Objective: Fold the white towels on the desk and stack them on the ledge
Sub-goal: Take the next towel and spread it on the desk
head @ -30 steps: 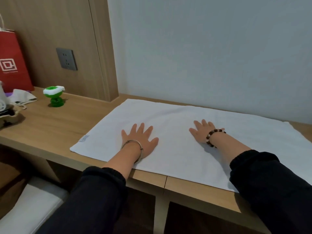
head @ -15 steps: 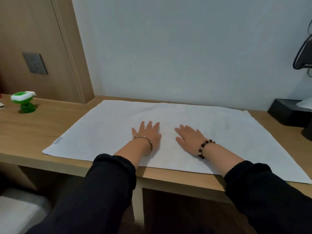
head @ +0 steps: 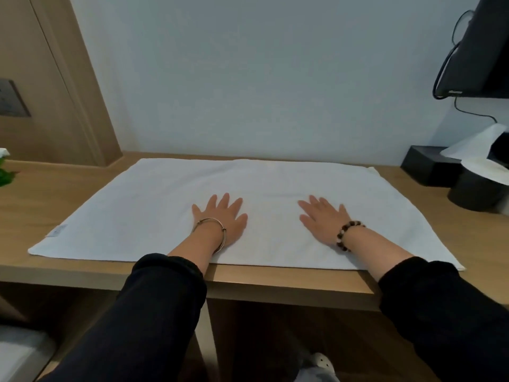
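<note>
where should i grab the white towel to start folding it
Probably pinch the near left corner with the left hand and the near right corner with the right hand, coming from the front edge of the desk. The white towel lies flat and fully spread, so only its edges give fingers something to pinch, and these are nearest.
</note>
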